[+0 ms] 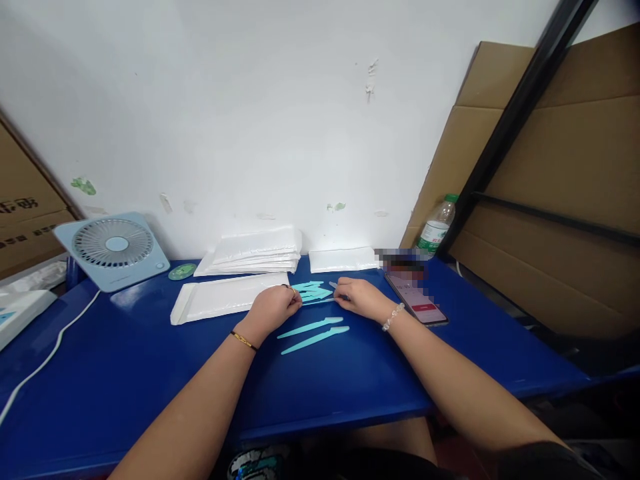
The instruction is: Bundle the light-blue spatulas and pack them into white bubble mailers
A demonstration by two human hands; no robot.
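Note:
A thin teal eyebrow razor (318, 301) spans the gap between my two hands. My left hand (273, 310) pinches its left end, while the fingers of my right hand (363, 298) are closed on its right end. Just behind it lies a small pile of teal eyebrow razors (309, 289), partly hidden by my left hand. Closer to me, two more razors, a rear one (310, 327) and a front one (315, 340), rest side by side on the blue table (330, 387), with their pale blade ends pointing right.
White padded mailers are stacked (255, 250) against the wall; a single mailer (215, 298) lies left of my hands and a white packet (344, 259) behind them. A phone (420, 300) is at right, near a plastic bottle (437, 227). A blue fan (115, 250) stands at left.

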